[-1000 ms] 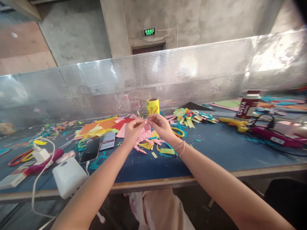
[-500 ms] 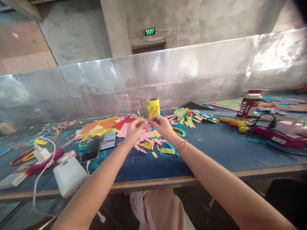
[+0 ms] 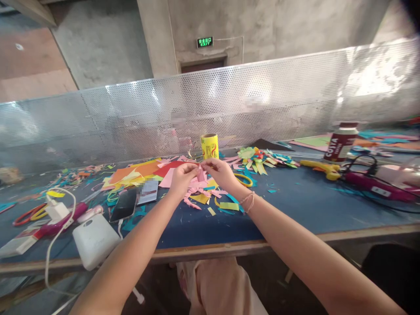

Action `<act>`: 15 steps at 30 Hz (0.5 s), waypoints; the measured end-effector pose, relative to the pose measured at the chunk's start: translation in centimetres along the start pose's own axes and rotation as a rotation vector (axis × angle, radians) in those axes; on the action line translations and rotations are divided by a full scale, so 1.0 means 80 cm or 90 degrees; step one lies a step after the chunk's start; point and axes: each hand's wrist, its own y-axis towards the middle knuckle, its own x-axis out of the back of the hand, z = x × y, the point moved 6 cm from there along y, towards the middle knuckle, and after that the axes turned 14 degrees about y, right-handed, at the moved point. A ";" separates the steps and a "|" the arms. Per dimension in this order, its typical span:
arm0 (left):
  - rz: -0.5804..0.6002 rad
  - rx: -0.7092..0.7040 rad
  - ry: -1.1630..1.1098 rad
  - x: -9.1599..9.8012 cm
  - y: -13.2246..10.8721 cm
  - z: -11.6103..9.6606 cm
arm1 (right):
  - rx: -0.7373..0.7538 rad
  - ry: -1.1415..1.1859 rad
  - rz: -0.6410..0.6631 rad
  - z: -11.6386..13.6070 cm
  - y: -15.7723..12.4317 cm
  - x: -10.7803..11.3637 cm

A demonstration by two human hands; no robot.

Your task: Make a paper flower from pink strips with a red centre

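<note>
My left hand (image 3: 183, 176) and my right hand (image 3: 219, 170) meet over the middle of the table, both closed in a pinch. Between their fingertips is a small piece of pink paper (image 3: 200, 176), its lower part hanging down. Below the hands lie pink paper strips (image 3: 193, 201), some of them crinkled, among yellow and blue scraps. A yellow cardboard tube (image 3: 210, 147) stands upright just beyond my fingers. Close to my right wrist, a yellow scissors handle (image 3: 244, 180) shows, partly hidden by the hand.
Two phones (image 3: 124, 204) and a white power bank (image 3: 96, 240) with a cable lie at left. Red-handled scissors (image 3: 29, 215) rest farther left. A brown bottle (image 3: 341, 142), a yellow tool (image 3: 321, 168) and a magenta glue gun (image 3: 380, 186) are at right. A perforated metal panel (image 3: 131, 127) borders the back.
The pink paper has turned slightly between my fingers and now hangs more upright. Both hands stay almost in the same place.
</note>
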 end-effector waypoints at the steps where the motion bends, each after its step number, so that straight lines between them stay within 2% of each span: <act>1: -0.007 0.005 -0.009 0.001 0.000 0.001 | -0.003 0.007 0.003 0.000 0.000 -0.001; 10: -0.019 0.096 -0.064 0.001 -0.001 0.008 | -0.013 0.029 -0.001 -0.008 0.001 0.000; 15: -0.099 0.067 -0.071 0.013 0.003 0.008 | -0.008 -0.007 -0.023 -0.006 0.001 0.007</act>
